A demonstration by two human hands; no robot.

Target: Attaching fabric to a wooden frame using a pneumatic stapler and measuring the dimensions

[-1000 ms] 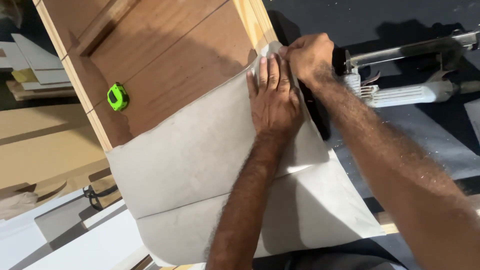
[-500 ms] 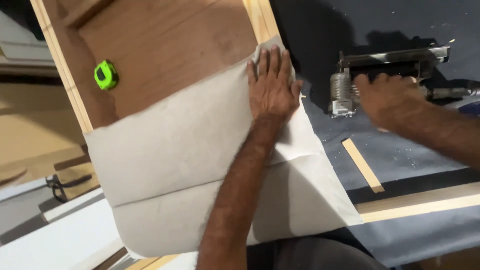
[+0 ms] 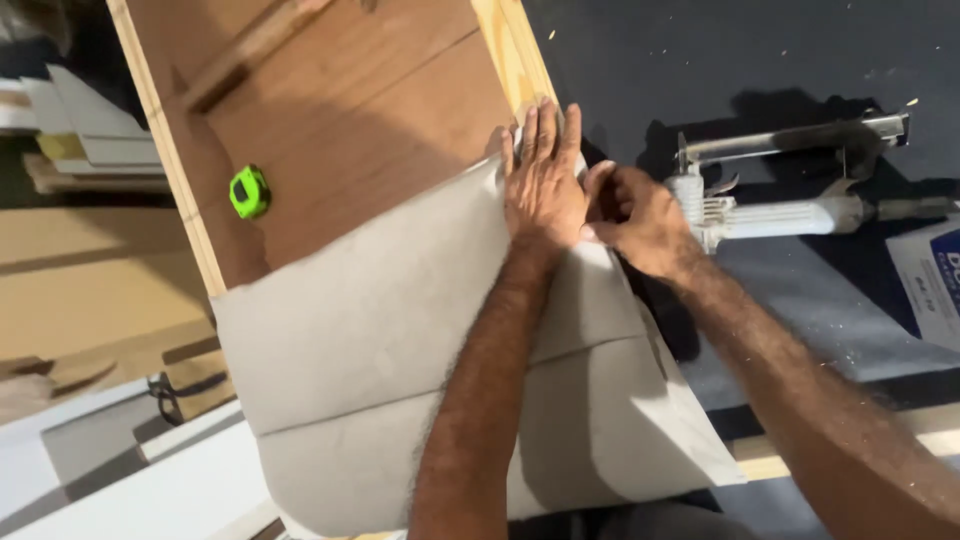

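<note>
- Grey sheet material (image 3: 380, 330), prob. thin fabric or card, lies draped over the lower part of a wooden frame (image 3: 330, 130) w/ a brown plywood panel inside pale edge strips; frame sits tilted across the view.
- Sheet's upper edge runs diagonally across the panel; a crease crosses it lower down, and its lower part hangs past the frame's end toward the camera.
- Left hand (image 3: 545, 185): flat, fingers straight and close together, palm pressed down on the sheet's top right corner, right at the frame's pale right edge strip.
- Right hand (image 3: 635, 215): curled, fingers bent in at the same corner, touching the left hand's thumb side; looks like it pinches the sheet edge, but can't tell for sure, fingertips hidden.
- Metal pneumatic stapler-type tool (image 3: 780, 195) lies on the dark worktop (image 3: 700, 60) just right of the right hand, not held.
- Green tape measure (image 3: 249, 192) rests on the plywood panel near the frame's left strip, well apart from both hands.
- White box corner (image 3: 930, 280) at far right edge, on the worktop.
- Pale wood strip (image 3: 940, 430) lies low right, partly under the right forearm.
</note>
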